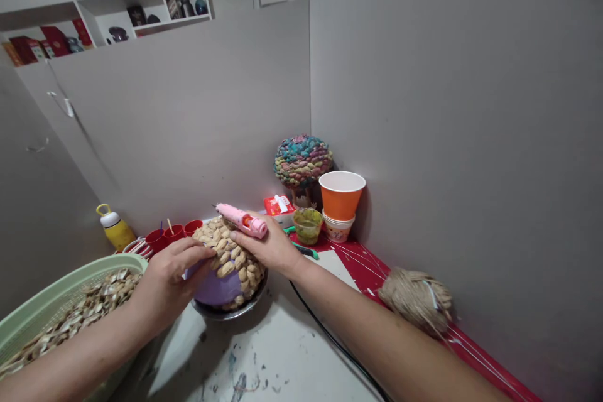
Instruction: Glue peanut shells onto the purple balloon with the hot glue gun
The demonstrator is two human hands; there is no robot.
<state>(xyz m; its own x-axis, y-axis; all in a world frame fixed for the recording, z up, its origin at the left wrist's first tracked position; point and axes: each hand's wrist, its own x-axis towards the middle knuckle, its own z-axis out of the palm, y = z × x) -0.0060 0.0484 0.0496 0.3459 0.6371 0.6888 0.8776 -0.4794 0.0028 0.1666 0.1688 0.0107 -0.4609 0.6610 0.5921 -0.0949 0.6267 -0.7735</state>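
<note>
2 hands (164, 271) (268, 248), 1 glue gun (241, 218), 3 red cups (156, 240) (174, 234) (193, 227), 1 ylw. btl. (119, 233), 1 grn. bskt. (44, 294)

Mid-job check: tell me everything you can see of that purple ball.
The purple ball is rounded and smooth-looking, perhaps a balloon. Tan, rough-looking peanuts cover its upper and right parts, with small purple gaps; a bare patch shows at the lower left. It sits in a shiny metal bowl. The left hand has its fingertips at the peanuts; the right hand, holding a pink glue gun, lies against its upper right. Its far side is hidden.
</note>
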